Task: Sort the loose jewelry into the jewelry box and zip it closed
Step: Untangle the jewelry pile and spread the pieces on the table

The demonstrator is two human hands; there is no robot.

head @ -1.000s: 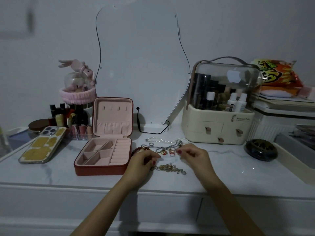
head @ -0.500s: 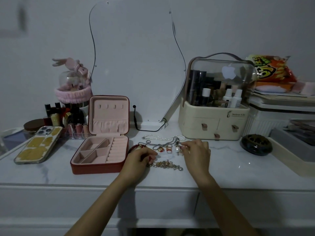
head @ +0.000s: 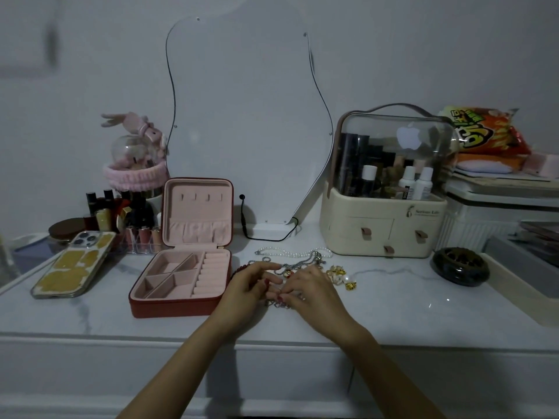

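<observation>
The red jewelry box (head: 169,308) lies open on the white dresser top, its pink compartments bare and its lid (head: 198,213) standing upright. To its right lies the loose jewelry: a pearl necklace (head: 290,253), a silver chain (head: 311,261), gold and pearl earrings (head: 343,276) and a red bead bracelet (head: 239,269) half hidden by my left hand (head: 246,287). My right hand (head: 314,293) meets the left one over a bunched gold bracelet (head: 276,303). The right fingertips curl down and pinch it. My left fingers lie fairly straight against it.
A phone (head: 72,264) lies left of the box, with lipsticks and bottles (head: 121,216) behind it. A shaped mirror (head: 242,116) leans at the back. A cream cosmetics case (head: 384,225) and a dark round dish (head: 459,266) stand to the right.
My right hand has left the pearl earrings and moved left to join my left hand over the gold bracelet, which is now bunched up under the fingers.
</observation>
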